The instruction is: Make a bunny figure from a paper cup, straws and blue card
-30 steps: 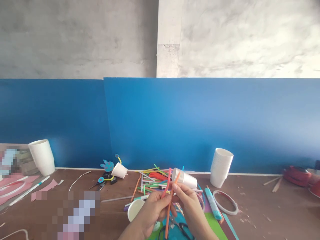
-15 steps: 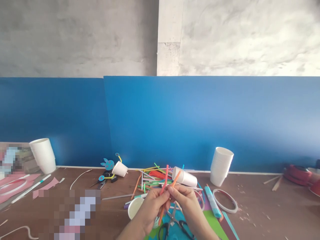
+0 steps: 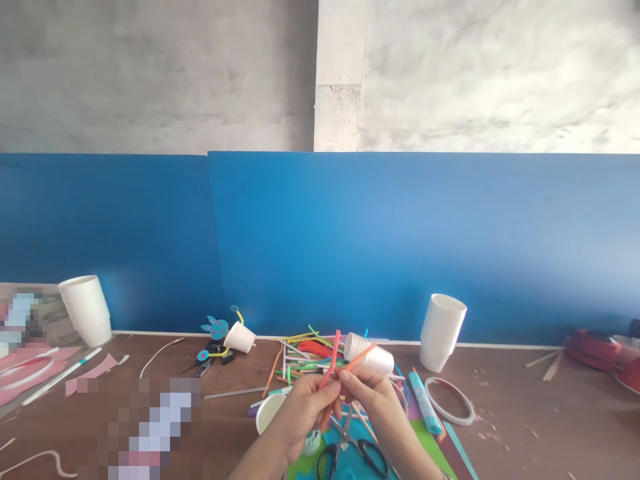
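Note:
Just above the table, my left hand (image 3: 316, 402) pinches a red straw (image 3: 334, 353) that points up with a bend near its top. Close beside it, my right hand (image 3: 367, 390) grips an orange straw (image 3: 361, 357) that leans up to the right. The fingertips of both hands meet or nearly meet, and the straws' lower parts are mostly hidden by them. Below the hands, black-handled scissors (image 3: 346, 437) lie on blue paper (image 3: 353, 467). A white paper cup (image 3: 269, 412) stands partly behind my left forearm.
Behind the hands are a pile of coloured straws (image 3: 305, 353) and tipped stacked cups (image 3: 370, 355). Cup stacks stand at right (image 3: 443, 333) and left (image 3: 87, 312). A tape roll (image 3: 451, 401), a blue tube (image 3: 425, 403) and a cup with blue cutouts (image 3: 241, 337) lie around. A blue panel (image 3: 400, 247) rises behind.
The orange straw in my right hand now leans further to the right, and its lower end shows less below the hands. The red straw has shifted slightly right.

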`<state>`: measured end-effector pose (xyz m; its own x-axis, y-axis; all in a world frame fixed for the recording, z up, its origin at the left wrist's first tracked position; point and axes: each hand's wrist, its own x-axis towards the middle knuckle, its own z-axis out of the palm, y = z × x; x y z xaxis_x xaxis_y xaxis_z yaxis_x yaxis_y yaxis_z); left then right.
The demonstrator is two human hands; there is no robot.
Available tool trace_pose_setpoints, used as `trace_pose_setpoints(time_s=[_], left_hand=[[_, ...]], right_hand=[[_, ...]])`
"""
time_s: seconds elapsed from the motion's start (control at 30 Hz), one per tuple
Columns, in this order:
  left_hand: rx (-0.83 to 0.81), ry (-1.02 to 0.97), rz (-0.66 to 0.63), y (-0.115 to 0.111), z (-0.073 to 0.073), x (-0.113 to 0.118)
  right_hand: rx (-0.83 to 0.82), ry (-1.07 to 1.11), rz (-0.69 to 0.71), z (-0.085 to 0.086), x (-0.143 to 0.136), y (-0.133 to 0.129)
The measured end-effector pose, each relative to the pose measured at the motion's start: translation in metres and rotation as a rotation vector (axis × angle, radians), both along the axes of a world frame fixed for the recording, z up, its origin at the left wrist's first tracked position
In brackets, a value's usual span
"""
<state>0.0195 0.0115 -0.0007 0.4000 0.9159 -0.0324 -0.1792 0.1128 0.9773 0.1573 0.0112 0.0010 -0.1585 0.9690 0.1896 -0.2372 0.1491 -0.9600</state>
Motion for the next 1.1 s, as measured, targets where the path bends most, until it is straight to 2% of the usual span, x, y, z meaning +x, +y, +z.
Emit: trace_pose_setpoints(time_s=[0.27,0.4,0.57,0.73,0.83,0.97,1.1], left_hand=[[0.021,-0.013,-0.031,0.0,0.002,-0.002],[0.053,0.053,-0.037,-0.001,0.004,-0.003],[0.019,0.107,-0.087,-0.001,0.004,-0.005],[0.016,0.081,-0.058,0.002,0.002,-0.006],[0.019,0.086,-0.06,0.003,0.001,-0.006],[0.005,0.074,-0.075,0.001,0.002,-0.005],[0.012,0.045,-0.071,0.0,0.004,-0.005]], right_hand=[[0.008,-0.063,0.121,0.004,0.006,-0.002],[-0.004,-0.084,0.024,0.003,0.009,0.001],[0.011,-0.061,-0.063,-0.004,0.01,0.007],[0.015,-0.062,0.032,0.002,0.009,0.003],[0.038,-0.052,0.041,0.004,0.006,0.0],[0.086,-0.039,0.036,-0.002,0.001,0.001],[0.105,0.003,0.107,-0.006,-0.002,0.002]])
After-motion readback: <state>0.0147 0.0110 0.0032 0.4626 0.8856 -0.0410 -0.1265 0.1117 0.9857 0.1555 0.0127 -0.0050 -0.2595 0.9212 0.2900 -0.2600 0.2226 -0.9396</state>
